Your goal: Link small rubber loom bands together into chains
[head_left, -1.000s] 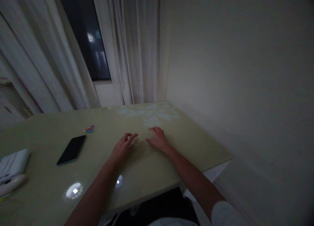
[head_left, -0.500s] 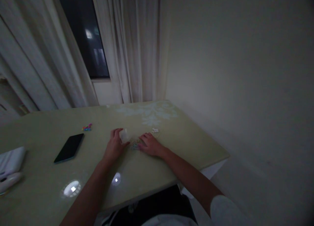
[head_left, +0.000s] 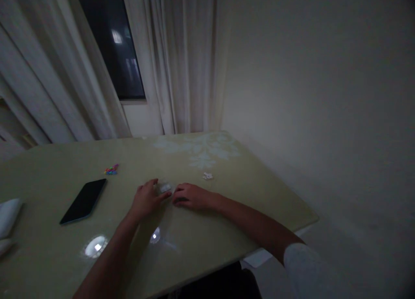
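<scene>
My left hand (head_left: pixel 146 200) is curved round a small clear plastic box (head_left: pixel 164 187), with the thumb on the near side and the fingers on the far side. The box looks low on the table between my hands. Close to its right, my right hand (head_left: pixel 191 196) rests with fingers curled down and drawn together near the tabletop. Whatever lies under those fingers is hidden. Beyond the right hand is a little cluster of white pieces (head_left: pixel 208 176), touched by neither hand.
A small heap of bright coloured pieces (head_left: pixel 112 169) lies at the left, behind a dark phone or tablet (head_left: pixel 84 200). White objects (head_left: pixel 9 217) sit at the far left of the glossy table (head_left: pixel 207 234). A wall (head_left: pixel 292 117) runs along the right.
My right hand has moved left, closer to the box. The box has come lower and nearer. The small pieces seen between my hands earlier are out of sight. The view has shifted slightly.
</scene>
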Demonstrator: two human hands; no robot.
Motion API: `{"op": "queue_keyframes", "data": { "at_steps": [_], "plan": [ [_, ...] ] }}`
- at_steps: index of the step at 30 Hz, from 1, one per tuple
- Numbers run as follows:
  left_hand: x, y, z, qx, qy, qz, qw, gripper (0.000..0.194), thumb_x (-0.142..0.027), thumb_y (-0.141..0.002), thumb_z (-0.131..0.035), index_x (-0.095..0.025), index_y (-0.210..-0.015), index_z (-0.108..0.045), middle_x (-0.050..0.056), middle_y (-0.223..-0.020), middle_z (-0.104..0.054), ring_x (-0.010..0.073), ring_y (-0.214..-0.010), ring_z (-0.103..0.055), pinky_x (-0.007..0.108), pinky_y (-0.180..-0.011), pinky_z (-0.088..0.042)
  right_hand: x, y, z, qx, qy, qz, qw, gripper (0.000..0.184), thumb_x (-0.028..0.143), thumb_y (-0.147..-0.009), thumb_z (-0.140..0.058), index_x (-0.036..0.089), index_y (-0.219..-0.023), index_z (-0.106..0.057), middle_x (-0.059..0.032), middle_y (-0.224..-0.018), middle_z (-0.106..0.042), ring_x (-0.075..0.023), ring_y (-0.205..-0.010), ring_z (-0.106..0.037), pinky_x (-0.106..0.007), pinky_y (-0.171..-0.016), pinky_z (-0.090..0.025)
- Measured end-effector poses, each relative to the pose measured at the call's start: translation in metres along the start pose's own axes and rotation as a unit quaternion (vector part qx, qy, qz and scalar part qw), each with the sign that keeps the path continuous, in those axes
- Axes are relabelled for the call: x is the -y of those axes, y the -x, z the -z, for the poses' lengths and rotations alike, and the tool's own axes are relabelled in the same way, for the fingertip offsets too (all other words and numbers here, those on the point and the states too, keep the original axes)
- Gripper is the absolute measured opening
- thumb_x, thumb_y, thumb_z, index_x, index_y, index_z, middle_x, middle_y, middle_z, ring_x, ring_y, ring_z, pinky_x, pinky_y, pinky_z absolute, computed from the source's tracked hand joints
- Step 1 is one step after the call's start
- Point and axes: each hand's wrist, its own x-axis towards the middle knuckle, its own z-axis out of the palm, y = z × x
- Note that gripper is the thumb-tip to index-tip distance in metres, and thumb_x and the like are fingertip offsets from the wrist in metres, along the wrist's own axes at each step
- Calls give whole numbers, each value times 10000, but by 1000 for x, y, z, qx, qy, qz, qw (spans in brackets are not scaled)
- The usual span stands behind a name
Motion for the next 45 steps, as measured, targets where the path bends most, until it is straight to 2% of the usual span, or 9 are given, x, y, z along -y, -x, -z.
{"op": "queue_keyframes", "data": {
  "at_steps": [4,9,15,17,23,26,32,38,45],
  "plan": [
    [-19,5,14,25,-16,-39,999,766,-524,-801,-678,-103,-1422,-524,273,-1535,-510,449,-1432,-481,588,-1169,-363,-3,14,-2,-44,-34,-38,998,150,188,-1002,-696,147,-1135,-752,-92,-1093,-736,-194,-1033,-687,-302,-958,-511],
    [-36,30,26,183,10,-88,979,385,-382,-836,-664,-236,-1192,-688,88,-1144,-749,241,-852,-755,340,-791,-566,-2,24,3,-69,-78,-76,992,282,136,-1021,-629,178,-1289,-706,-91,-1181,-754,-187,-1073,-701,-302,-974,-511],
    [-43,43,10,235,15,-94,967,372,-149,-712,-644,-193,-1076,-709,112,-1123,-704,265,-919,-736,352,-812,-529,-5,43,26,-10,-97,-105,990,708,366,-805,-910,188,-1427,-624,-128,-1340,-645,-264,-1248,-605,-374,-1092,-465],
    [-48,40,0,243,34,-104,964,340,-141,-746,-621,-187,-1072,-705,96,-1070,-698,252,-898,-721,339,-790,-520,-3,47,28,3,-91,-128,988,700,363,-760,-939,193,-1378,-658,-114,-1302,-623,-261,-1201,-610,-364,-1060,-482],
    [-61,39,-20,233,115,-123,958,227,-377,-997,-537,-213,-950,-687,64,-971,-686,215,-851,-681,304,-757,-513,8,43,21,2,-117,-166,979,264,182,-932,-773,221,-1192,-748,-54,-1118,-654,-198,-1032,-648,-288,-926,-495],
    [-59,46,-21,216,140,-118,959,225,-332,-1018,-485,-221,-989,-678,67,-978,-709,222,-887,-690,319,-792,-523,11,39,18,-21,-117,-165,979,185,139,-950,-735,193,-1125,-758,-62,-1096,-694,-199,-1028,-661,-291,-926,-499],
    [-54,53,-8,202,144,-61,967,281,-338,-1012,-475,-259,-1225,-640,66,-1088,-758,215,-822,-730,331,-756,-559,18,42,31,-63,-195,-168,964,270,248,-1068,-603,208,-1307,-722,-85,-1213,-761,-194,-1091,-708,-307,-982,-515],
    [-36,58,-6,233,54,-81,967,529,-236,-881,-622,-325,-1403,-625,79,-1432,-684,299,-1165,-730,411,-977,-581,15,57,53,0,-104,-214,971,749,364,-778,-937,248,-1450,-626,-103,-1339,-638,-288,-1253,-603,-395,-1089,-470],
    [-41,68,-43,97,102,-142,980,404,-317,-967,-611,-251,-1362,-664,138,-1309,-707,316,-1195,-693,460,-1021,-601,20,49,23,4,-147,-209,967,350,195,-993,-704,263,-1335,-683,-60,-1176,-621,-197,-1062,-653,-299,-962,-520]
  ]
}}
